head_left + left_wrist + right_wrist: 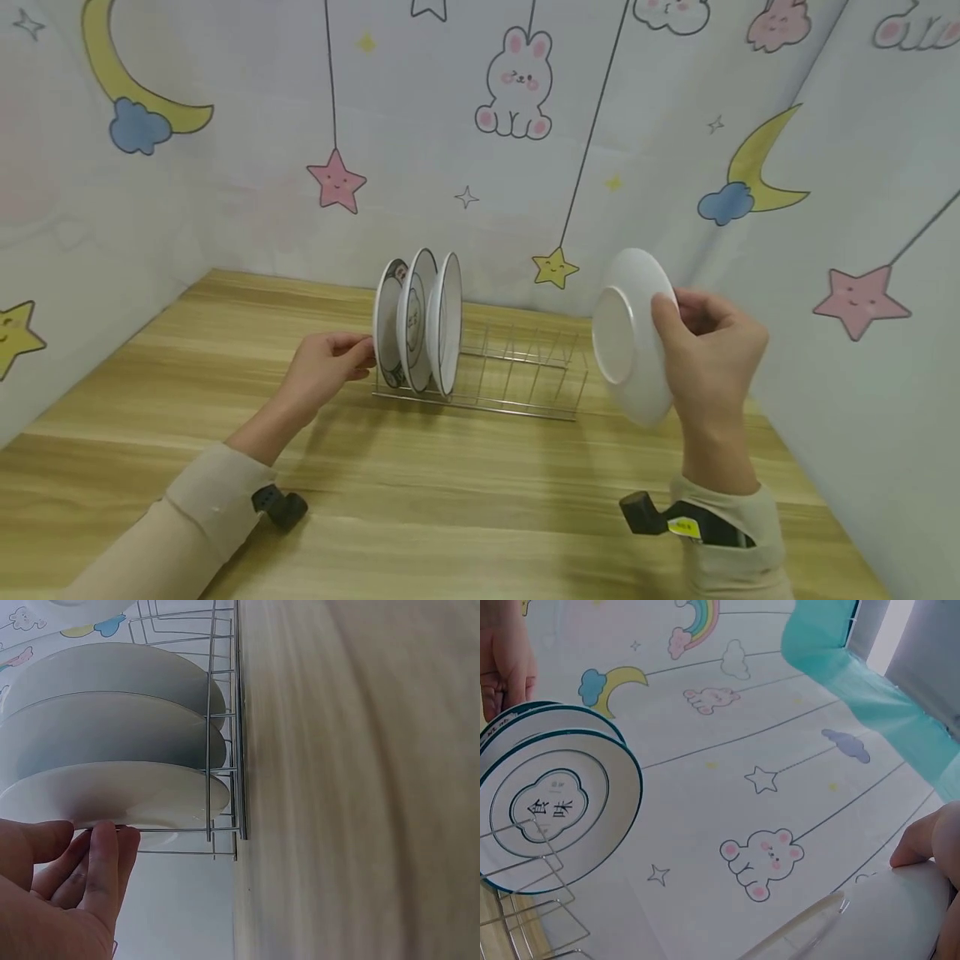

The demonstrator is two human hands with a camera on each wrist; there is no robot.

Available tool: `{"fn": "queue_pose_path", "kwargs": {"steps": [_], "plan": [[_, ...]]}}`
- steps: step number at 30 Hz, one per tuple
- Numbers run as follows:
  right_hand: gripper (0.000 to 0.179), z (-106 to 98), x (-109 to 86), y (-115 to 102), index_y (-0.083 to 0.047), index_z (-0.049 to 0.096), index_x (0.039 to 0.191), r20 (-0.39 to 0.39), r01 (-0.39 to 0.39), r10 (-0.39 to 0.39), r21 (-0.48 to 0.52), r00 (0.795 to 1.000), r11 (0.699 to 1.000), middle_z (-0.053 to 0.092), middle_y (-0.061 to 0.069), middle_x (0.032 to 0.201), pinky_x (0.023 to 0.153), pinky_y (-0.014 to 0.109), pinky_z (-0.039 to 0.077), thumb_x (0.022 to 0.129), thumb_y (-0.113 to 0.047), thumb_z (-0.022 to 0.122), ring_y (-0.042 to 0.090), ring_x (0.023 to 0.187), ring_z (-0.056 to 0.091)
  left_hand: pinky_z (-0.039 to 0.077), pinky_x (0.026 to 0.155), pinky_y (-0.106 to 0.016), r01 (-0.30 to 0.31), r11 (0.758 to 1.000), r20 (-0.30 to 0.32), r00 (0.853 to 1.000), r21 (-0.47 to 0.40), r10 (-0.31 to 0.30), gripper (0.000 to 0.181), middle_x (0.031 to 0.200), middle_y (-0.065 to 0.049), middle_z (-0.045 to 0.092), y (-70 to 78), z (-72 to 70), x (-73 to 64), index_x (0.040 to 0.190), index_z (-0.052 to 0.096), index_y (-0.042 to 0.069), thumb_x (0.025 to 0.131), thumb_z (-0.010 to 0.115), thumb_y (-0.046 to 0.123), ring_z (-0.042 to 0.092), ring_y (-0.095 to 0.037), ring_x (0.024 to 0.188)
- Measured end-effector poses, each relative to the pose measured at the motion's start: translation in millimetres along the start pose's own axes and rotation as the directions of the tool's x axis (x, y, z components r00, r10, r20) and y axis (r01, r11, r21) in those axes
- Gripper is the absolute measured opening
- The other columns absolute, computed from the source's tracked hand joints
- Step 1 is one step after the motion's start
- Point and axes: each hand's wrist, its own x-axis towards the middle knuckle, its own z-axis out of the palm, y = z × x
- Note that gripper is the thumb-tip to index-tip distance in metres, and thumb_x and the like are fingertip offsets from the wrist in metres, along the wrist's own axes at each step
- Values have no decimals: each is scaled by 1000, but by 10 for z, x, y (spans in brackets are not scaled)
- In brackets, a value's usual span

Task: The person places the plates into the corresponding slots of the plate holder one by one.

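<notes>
On the right, my right hand (712, 358) grips a white plate (632, 333) by its edge, thumb on its underside. The plate is raised and tilted, with its foot ring facing left. A wire dish rack (517, 411) stands on the table with three plates upright in its left end: a left plate (389, 333), a middle plate (414, 321) and a right plate (449, 325). In the right wrist view, the nearest racked plate (615, 799) shows a dark rim and printed characters. My left hand (82, 892) pinches the rack's end wire beside the outermost plate (127, 795).
The rack's right slots hold no plates. Under everything lies a wood-grain table (420, 500). A white printed cloth (420, 100) with stars, moons and bears rises behind the rack and along both sides. Each sleeve carries a small black wrist camera (281, 507).
</notes>
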Motion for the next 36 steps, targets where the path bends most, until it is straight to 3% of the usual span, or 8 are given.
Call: {"fn": "queue_pose_path", "kwargs": {"steps": [11,17,22,36], "plan": [[16,204,-66,-168,3,76,87,-5,78,-78,132,997,988,64,-4,66,55,19,53,82,-12,79,14,58,59,57,86,-31,5,1000,-8,1000,-2,-5,37,119,-23,66,23,-28,-11,128,60,-8,103,55,18,68,-22,101],[17,325,-127,-221,3,76,88,19,71,-75,150,997,986,65,-1,70,57,19,54,83,-13,78,16,61,60,57,85,-28,4,1000,-4,1000,-11,-4,36,120,-24,65,3,-34,-8,126,61,-9,103,55,17,68,-21,100],[15,434,-177,-288,2,77,89,9,61,-64,200,998,978,66,2,70,57,20,55,84,-12,78,17,61,60,57,85,-30,5,1000,-7,1000,2,-5,37,118,-23,66,-6,-33,-15,126,61,-10,103,56,18,67,-28,104],[12,802,-323,-439,3,77,88,18,19,-27,356,999,934,65,3,67,55,22,54,81,-7,78,16,59,60,57,85,-28,-1,1000,13,1000,4,1,35,117,-20,68,-6,-17,-3,124,64,-7,103,56,20,67,-28,106]]}}
